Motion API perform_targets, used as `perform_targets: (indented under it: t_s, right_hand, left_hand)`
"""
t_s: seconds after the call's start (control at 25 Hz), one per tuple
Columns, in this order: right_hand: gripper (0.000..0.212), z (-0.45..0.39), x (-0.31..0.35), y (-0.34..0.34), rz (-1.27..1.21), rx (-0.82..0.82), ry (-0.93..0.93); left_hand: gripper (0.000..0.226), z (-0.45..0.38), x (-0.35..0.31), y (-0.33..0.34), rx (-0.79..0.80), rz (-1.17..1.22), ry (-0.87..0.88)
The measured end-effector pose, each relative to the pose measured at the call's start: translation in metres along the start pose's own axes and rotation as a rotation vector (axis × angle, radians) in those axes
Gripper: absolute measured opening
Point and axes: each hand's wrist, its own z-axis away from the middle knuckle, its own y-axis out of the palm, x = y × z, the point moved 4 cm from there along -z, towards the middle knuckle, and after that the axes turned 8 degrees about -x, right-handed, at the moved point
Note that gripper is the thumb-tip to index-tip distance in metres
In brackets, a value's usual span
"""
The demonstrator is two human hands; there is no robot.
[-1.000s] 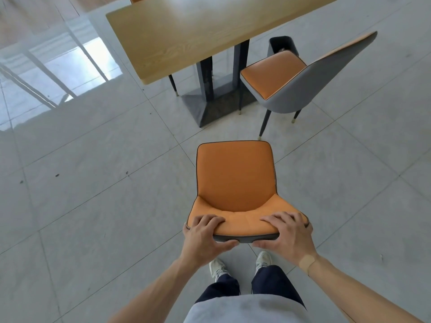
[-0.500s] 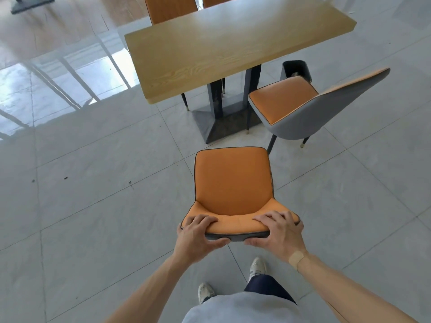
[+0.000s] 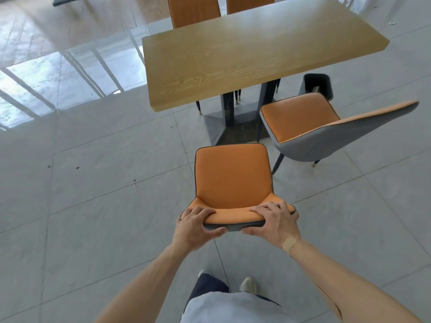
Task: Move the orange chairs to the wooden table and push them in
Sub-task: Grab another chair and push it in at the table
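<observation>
Both hands are gripping the top edge of the backrest of an orange padded chair with a grey shell (image 3: 232,176): the left hand (image 3: 194,226) and right hand (image 3: 275,223) are curling their fingers over the orange front, thumbs underneath on the grey back. Beyond the fingers, the light wooden rectangular desk (image 3: 245,59) is standing near; a second orange chair (image 3: 300,117) is sitting ahead to the right.

1. The chair (image 3: 232,180) at lower centre of the frame is orange with dark piping and a grey back.
2. The side chair (image 3: 300,120) at right has an orange seat, a grey shell and dark legs with gold tips.
3. The table (image 3: 256,57) at top is light wood with visible grain, on a dark base.
4. The floor (image 3: 93,206) is pale grey tile.
5. The plaster (image 3: 290,242) at the right wrist is tan.
</observation>
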Motion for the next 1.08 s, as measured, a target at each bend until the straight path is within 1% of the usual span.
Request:
perform_targets:
  t_s: [0.12, 0.4, 0.72, 1.08]
  right_hand:
    - [0.099, -0.019, -0.006, -0.006, 0.008, 0.008, -0.010]
    - [0.098, -0.079, -0.024, -0.026, 0.023, 0.043, -0.029]
    - [0.096, -0.158, -0.044, -0.052, 0.034, 0.074, -0.052]
    - [0.093, -0.192, -0.060, -0.066, 0.044, 0.081, -0.132]
  left_hand:
    - [0.073, -0.017, -0.005, -0.002, -0.020, -0.007, -0.007]
    - [0.077, -0.068, -0.020, -0.003, -0.043, -0.008, -0.009]
    - [0.077, -0.134, -0.040, -0.010, -0.022, 0.014, -0.073]
    - [0.075, -0.159, -0.061, -0.011, -0.019, 0.030, -0.146]
